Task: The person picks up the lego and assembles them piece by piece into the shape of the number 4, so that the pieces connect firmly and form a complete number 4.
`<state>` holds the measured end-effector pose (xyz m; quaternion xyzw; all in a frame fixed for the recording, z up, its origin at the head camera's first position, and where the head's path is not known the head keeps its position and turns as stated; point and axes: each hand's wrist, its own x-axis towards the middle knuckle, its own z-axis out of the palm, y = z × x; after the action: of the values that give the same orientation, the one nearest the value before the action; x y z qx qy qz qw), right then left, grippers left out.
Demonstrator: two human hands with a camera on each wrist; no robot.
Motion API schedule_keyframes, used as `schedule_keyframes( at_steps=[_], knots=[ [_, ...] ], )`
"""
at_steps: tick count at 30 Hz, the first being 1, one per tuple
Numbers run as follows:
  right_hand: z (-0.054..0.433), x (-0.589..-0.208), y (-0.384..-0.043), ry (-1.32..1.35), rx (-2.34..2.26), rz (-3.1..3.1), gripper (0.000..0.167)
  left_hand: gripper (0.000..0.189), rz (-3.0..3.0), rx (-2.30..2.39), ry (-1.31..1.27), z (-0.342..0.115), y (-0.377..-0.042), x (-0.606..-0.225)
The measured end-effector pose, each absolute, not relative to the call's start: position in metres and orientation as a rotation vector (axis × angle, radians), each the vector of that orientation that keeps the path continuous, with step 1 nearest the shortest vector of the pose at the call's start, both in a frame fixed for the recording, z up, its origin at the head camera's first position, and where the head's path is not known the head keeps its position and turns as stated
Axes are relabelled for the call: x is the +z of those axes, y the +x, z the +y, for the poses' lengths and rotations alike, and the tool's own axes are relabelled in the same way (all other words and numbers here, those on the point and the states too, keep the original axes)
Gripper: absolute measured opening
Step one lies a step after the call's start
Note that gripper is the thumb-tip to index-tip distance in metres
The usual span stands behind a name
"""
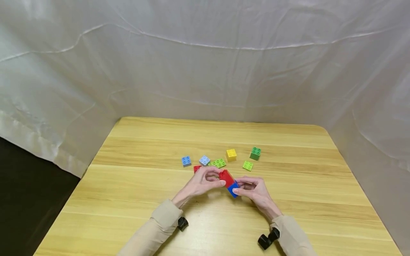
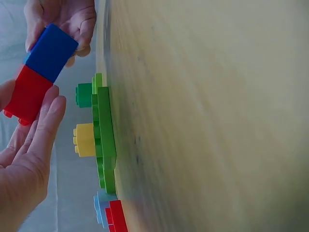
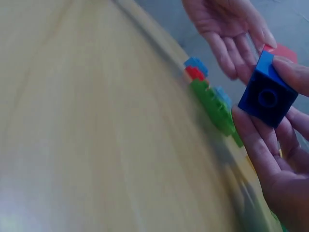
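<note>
In the head view, a red toy brick (image 1: 226,177) and a blue toy brick (image 1: 233,189) are held over the table, tilted and end to end. My left hand (image 1: 203,181) pinches the red brick between thumb and fingers. On the blue one, my right hand (image 1: 257,193) has its thumb on one face and fingers behind. The left wrist view shows the red brick (image 2: 30,94) flush against the blue brick (image 2: 52,52), its studs facing away from it. Seen from the right wrist, the blue brick (image 3: 268,99) shows a hollow underside with a round tube.
Beyond the hands lie a medium-blue brick (image 1: 186,161), a light-blue brick (image 1: 204,160), a long lime brick (image 1: 218,163), a yellow brick (image 1: 231,155), a dark green brick (image 1: 255,153) and a small lime brick (image 1: 248,165). My left hand partly covers another red brick (image 1: 196,168). A pale curtain (image 1: 205,78) hangs behind.
</note>
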<state>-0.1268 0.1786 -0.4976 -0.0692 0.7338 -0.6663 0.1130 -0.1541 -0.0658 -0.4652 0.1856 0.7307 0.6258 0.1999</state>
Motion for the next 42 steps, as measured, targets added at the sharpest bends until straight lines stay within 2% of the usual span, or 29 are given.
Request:
schedule_keyframes(
  at_steps=[7,13,18,25,34,42],
  knots=[
    [0.177,-0.496,-0.132,-0.372,-1.833,2.138,0.041,0.037,2.086,1.670,0.642,-0.072,-0.159,-0.459],
    [0.176,-0.496,-0.131,-0.536,-1.820,2.230,0.034,0.035,2.131,1.587,0.730,-0.067,-0.157,-0.453],
    [0.180,-0.497,-0.131,-0.612,-1.789,2.288,0.035,0.040,2.117,1.555,0.727,-0.066,-0.155,-0.453],
    [0.194,-0.498,-0.131,-0.585,-1.829,2.251,0.038,0.049,2.182,1.519,0.644,-0.078,-0.160,-0.454],
    [0.210,-0.495,-0.133,-0.630,-1.805,2.198,0.046,0.045,2.368,1.407,0.600,-0.094,-0.169,-0.457],
    [0.207,-0.497,-0.135,-0.647,-1.790,2.234,0.050,0.047,2.433,1.276,0.577,-0.090,-0.172,-0.463]
  ],
)
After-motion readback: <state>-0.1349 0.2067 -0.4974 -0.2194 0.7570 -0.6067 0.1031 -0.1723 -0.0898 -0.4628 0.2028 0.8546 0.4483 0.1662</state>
